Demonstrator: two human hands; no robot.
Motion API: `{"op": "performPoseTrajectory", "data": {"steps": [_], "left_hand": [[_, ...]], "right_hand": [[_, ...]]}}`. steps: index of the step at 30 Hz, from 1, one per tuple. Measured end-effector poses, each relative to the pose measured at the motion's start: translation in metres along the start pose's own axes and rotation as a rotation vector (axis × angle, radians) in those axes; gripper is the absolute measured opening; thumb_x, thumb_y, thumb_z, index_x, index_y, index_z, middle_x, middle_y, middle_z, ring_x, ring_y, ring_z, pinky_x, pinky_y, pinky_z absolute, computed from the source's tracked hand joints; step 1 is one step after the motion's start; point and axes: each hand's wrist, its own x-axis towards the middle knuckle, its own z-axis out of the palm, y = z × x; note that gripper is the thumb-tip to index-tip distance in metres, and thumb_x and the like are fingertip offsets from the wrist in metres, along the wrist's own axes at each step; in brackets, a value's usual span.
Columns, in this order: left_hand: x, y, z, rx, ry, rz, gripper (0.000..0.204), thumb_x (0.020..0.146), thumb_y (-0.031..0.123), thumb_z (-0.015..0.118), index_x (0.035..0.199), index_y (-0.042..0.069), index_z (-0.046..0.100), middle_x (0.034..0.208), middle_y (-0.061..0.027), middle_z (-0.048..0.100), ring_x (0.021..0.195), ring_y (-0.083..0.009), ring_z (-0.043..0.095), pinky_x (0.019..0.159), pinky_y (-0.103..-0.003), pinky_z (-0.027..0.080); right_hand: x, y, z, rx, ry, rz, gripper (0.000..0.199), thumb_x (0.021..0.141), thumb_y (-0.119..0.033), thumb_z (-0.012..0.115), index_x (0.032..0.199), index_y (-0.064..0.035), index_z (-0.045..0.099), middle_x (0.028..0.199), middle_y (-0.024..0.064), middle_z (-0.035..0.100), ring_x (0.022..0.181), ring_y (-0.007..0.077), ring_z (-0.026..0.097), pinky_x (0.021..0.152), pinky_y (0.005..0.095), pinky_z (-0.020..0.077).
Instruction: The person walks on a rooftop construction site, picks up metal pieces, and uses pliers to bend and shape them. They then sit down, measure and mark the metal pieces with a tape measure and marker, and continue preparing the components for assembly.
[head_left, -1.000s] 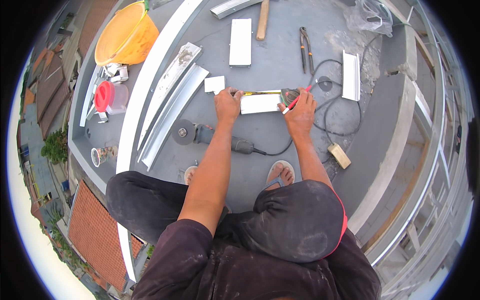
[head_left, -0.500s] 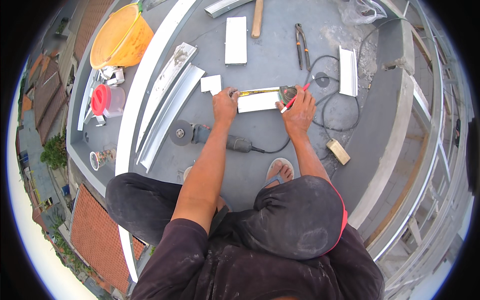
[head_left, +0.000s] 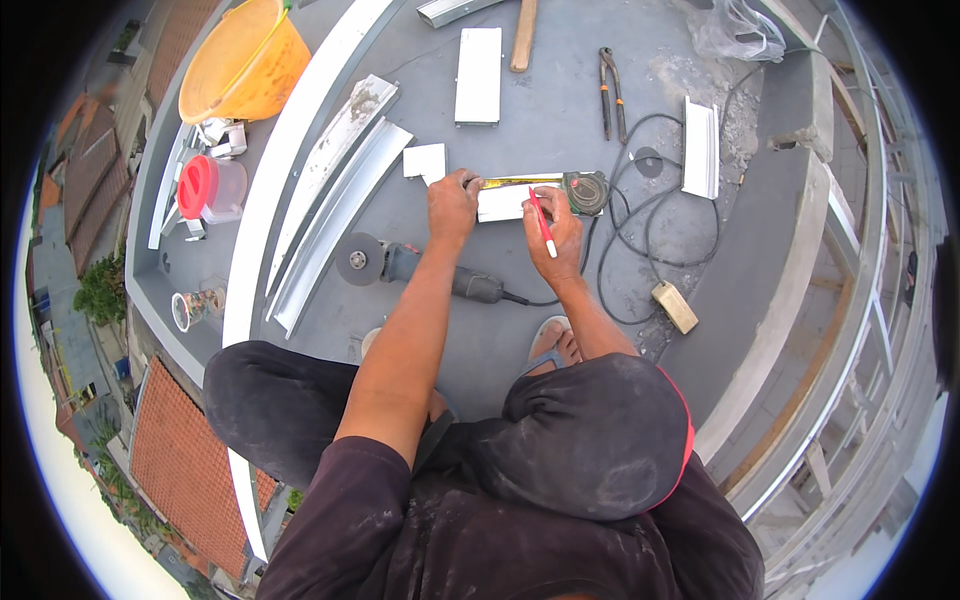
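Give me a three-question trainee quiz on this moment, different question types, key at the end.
1. True or false: the right hand holds a red marker.
2. What lies nearest the left forearm: A) angle grinder B) orange bucket C) pliers?
3. Fill in: the left hand pins a yellow ____ along the white metal piece.

Key: 1 true; 2 A; 3 tape measure.

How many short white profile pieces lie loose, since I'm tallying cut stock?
4: one at top centre, one at right, a small one by the left hand, one under both hands. More may be hidden.
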Motion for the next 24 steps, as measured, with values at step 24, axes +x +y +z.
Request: {"op": "performPoseTrajectory", "data": {"steps": [24], "left_hand": [[0.000, -0.003, -0.002, 0.033, -0.006, 0.002, 0.018, 0.095, 0.020, 0.079, 0.100, 0.004, 0.083, 0.088, -0.0203, 0.079, 0.080, -0.0374, 0.076, 0.080, -0.045, 0.059]], "right_hand": [[0.021, 0.000, 0.009, -0.039, -0.097, 0.151, 0.017, 0.092, -0.015, 0.070, 0.104, -0.0034, 0.069, 0.090, 0.0151, 0.076, 0.085, 0.0330, 0.074, 0.079, 0.0439, 0.0536]]}}
